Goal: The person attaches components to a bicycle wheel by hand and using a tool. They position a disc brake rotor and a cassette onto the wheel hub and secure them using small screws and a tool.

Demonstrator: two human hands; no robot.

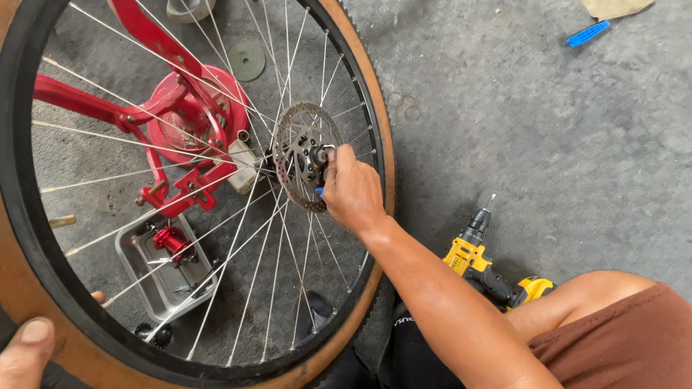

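Down from the head camera, the right hand (352,191) is closed around a small tool with a blue tip, pressed against the hub at the centre of the disc rotor (304,157) of a bicycle wheel (175,379). That wheel, tan-walled with a black rim, stands upright across the left of the frame. At the lower left, the left hand (16,358) grips the tyre, thumb laid over its tan sidewall. Through the spokes show a red frame (164,106) and a metal tray (161,266) on the floor. A yellow cordless drill (484,263) lies near the knee.
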